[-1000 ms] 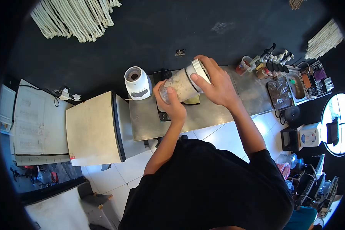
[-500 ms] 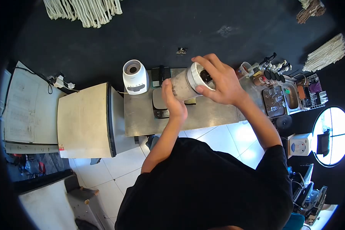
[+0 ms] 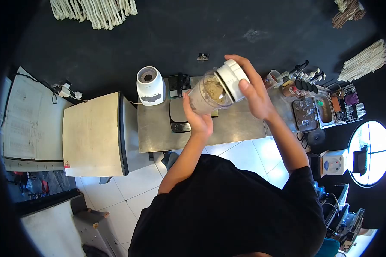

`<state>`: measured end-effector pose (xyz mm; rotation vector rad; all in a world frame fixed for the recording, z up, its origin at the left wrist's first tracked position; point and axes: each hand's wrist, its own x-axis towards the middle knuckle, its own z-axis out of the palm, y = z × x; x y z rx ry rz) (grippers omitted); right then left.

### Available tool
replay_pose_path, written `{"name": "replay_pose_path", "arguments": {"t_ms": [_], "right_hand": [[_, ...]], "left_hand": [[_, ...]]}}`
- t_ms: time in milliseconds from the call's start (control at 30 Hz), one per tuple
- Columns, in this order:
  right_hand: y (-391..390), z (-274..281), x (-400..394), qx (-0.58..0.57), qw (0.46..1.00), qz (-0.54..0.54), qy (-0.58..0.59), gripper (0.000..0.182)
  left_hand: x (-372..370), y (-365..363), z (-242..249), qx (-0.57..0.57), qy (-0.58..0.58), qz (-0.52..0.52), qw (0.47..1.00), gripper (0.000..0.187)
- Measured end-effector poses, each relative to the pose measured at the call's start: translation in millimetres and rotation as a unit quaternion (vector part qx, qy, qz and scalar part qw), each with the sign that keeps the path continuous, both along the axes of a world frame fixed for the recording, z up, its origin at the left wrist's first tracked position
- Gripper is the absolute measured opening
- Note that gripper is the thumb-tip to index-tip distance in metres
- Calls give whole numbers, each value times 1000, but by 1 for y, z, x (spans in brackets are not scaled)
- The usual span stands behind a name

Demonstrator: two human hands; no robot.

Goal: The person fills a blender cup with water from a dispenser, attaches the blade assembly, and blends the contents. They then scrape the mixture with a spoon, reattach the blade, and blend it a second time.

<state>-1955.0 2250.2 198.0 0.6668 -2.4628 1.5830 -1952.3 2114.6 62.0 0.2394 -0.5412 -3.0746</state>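
My left hand (image 3: 198, 119) is wrapped round the lower part of a clear blender jar (image 3: 197, 99), held tilted above the counter. Thick tan-brown contents (image 3: 213, 89) show inside the jar near its mouth. In my right hand (image 3: 256, 92) is a white screw-on blade base (image 3: 232, 76), its dark inner rim turned to the jar. The base sits askew at the jar's mouth, leaving a gap on the upper side. Left of the jar, a white blender motor unit (image 3: 151, 88) stands on the counter. Under the jar lies a kitchen scale (image 3: 179, 115).
The steel counter (image 3: 236, 128) runs along the dark wall. A black grid-patterned appliance (image 3: 179, 82) stands behind the scale. Rightward are a tray of glasses (image 3: 306, 113), a sink (image 3: 326, 109) and a dish rack (image 3: 351, 103). A pale fridge-like cabinet (image 3: 92, 135) stands left.
The right hand has lifted the white base off the jar's mouth and swung it to the right, so the contents now show. The left hand still holds the jar.
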Motion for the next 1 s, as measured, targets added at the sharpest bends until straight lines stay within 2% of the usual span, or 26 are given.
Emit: {"name": "replay_pose_path", "arguments": {"t_ms": [167, 233, 300, 367, 433, 533, 567, 633, 667, 733, 767, 833, 900, 933, 967, 1000], "right_hand": [[-5, -5, 3, -46, 999, -3, 12, 69], [-4, -8, 1, -122, 992, -5, -32, 72], [-7, -8, 2, -144, 989, -7, -41, 73], [-12, -5, 7, -263, 957, -21, -123, 71], [-11, -5, 8, -285, 949, -5, -134, 68], [-17, -8, 9, -389, 903, -39, -180, 75], [-14, -11, 9, -390, 902, -40, -180, 75], [-2, -25, 6, -482, 838, 47, -249, 78], [1, -32, 4, -484, 838, 47, -249, 78], [5, -44, 1, -549, 782, 157, -249, 81], [5, -47, 2, -552, 780, 157, -250, 81], [2, -53, 6, -607, 738, 67, -288, 81], [6, -76, 3, -622, 725, 45, -291, 81], [10, -90, 3, -636, 714, 25, -293, 82], [13, -105, 4, -655, 689, 36, -309, 82], [20, -128, 3, -660, 679, 78, -312, 82]], "left_hand": [[2, -2, -2, 22, 12, -28, 999, 51], [4, -3, -1, 29, 10, -34, 999, 53], [5, -5, 2, 37, 9, -41, 998, 54], [7, -5, 7, 67, -7, -61, 996, 59], [5, -4, -1, 57, -1, -69, 996, 58], [3, -5, -10, 49, 17, -80, 995, 57], [3, -6, -10, 50, 30, -82, 995, 57], [3, -6, -15, 36, 32, -84, 995, 59], [3, -6, -18, 76, 26, -81, 993, 57], [2, -6, -29, 127, 13, -84, 988, 53], [1, -7, -36, 125, 11, -85, 988, 53], [0, -10, -48, 155, 103, -110, 976, 52], [-2, -8, -59, 128, 58, -77, 987, 51], [-4, -11, -67, 149, 70, -94, 982, 50], [-5, -16, -74, 175, 96, -128, 971, 51], [-3, -19, -81, 151, 64, -125, 979, 52]]}}
